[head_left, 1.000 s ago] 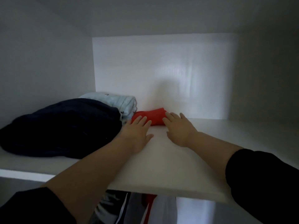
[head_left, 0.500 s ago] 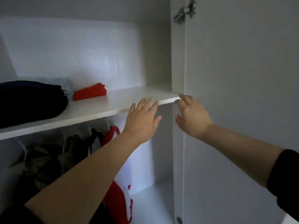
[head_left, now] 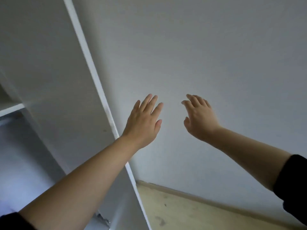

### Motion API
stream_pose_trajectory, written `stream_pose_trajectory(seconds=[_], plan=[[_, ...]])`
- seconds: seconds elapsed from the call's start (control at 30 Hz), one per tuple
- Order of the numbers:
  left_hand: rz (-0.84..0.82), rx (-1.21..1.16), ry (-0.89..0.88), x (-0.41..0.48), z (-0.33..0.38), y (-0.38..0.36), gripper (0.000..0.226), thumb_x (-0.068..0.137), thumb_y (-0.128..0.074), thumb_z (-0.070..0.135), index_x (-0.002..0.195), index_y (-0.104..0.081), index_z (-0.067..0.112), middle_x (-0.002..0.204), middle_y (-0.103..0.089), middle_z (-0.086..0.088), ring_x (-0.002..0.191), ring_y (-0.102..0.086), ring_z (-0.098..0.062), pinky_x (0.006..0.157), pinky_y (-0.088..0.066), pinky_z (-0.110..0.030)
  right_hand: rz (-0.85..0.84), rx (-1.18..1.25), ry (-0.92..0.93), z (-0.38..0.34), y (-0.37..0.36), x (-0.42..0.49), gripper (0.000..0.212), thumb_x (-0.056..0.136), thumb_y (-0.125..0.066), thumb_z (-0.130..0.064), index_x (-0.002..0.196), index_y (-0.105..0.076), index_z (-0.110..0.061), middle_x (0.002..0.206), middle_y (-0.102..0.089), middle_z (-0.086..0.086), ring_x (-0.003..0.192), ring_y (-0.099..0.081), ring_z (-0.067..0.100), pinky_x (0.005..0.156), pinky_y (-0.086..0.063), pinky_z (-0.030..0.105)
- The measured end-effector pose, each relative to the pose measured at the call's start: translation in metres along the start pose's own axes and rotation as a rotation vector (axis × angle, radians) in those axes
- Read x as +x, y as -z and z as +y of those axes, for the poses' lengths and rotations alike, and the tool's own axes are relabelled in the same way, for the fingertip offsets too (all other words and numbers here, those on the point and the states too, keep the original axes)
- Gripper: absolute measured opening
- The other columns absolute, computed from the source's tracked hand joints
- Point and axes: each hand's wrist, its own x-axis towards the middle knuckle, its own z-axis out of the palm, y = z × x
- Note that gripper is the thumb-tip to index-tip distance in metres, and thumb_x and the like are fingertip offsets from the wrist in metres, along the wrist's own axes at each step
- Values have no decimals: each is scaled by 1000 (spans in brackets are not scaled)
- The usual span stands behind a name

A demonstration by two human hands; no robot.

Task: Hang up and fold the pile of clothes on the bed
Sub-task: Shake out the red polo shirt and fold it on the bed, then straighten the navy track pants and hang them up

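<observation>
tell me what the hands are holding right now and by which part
Nothing is held. The left hand and right hand are both empty, fingers spread, raised in front of the plain grey wall.

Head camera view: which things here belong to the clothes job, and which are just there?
Job: left hand and right hand, both empty; wardrobe door; wardrobe shelf. No clothes in view.
Just there: wall; floor; skirting board.
</observation>
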Motion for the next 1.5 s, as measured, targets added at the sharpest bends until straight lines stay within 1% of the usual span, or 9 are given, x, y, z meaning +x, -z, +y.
stream_pose_trajectory(seconds=[0.17,0.37,0.53,0.77,0.93,1.03,1.17,1.3,1.5], plan=[[-30,-121,-189,93,160,-44,56,99,-37,32,149,-26,12,159,-15,-11,147,-7,-26,116,-11,-46,-1,-75,-216,166,24,-76,54,85,-52,-15,138,-42,-7,150,-34,14,139,-28,31,114,-21,40],[-68,-255,-377,192,377,-92,59,99,-33,33,152,-15,13,160,-4,-9,147,0,-25,117,-7,-45,-92,-197,-457,370,53,-181,57,84,-55,-16,139,-40,-6,149,-34,14,139,-27,31,114,-20,40],[-167,-394,-442,240,522,-138,61,98,-38,29,152,-12,15,161,-2,-8,147,3,-23,117,-5,-44,-189,-209,-654,494,50,-247,59,83,-54,-14,140,-37,-7,147,-35,13,138,-26,30,112,-19,38],[-268,-389,-666,300,664,-220,66,98,-36,38,153,-6,17,160,5,-8,147,6,-25,118,-5,-44,-260,-238,-841,619,10,-297,59,84,-54,-15,140,-35,-8,145,-36,11,136,-26,29,111,-20,38],[-314,-477,-839,336,756,-268,62,95,-39,27,151,-17,17,158,-13,-9,142,-18,-25,111,-21,-36,-267,-217,-1050,689,-11,-335,57,86,-54,-17,139,-35,-10,144,-37,9,136,-27,28,112,-18,36],[-374,-557,-910,344,809,-287,62,93,-41,26,151,-21,17,158,-16,-8,141,-19,-24,110,-21,-35,-281,-207,-1153,724,-15,-364,57,86,-54,-17,140,-34,-10,145,-35,7,137,-26,26,112,-19,36],[-469,-625,-928,340,871,-307,64,92,-43,27,151,-21,17,158,-16,-8,143,-16,-23,114,-15,-35,-299,-140,-1314,761,-22,-410,58,85,-53,-13,140,-34,-8,143,-37,6,135,-27,25,111,-20,35],[-510,-614,-949,330,933,-339,66,93,-43,27,152,-15,18,159,-10,-8,145,-11,-23,116,-14,-36,-373,-77,-1367,803,-47,-459,59,85,-51,-13,141,-33,-7,143,-36,8,134,-28,27,110,-21,34],[-656,-664,-747,289,1028,-411,70,92,-45,25,152,-11,15,158,-10,-10,145,-11,-24,117,-15,-38,-464,-47,-1344,878,-108,-542,62,84,-52,-12,142,-31,-7,145,-35,9,135,-28,29,111,-24,36]])
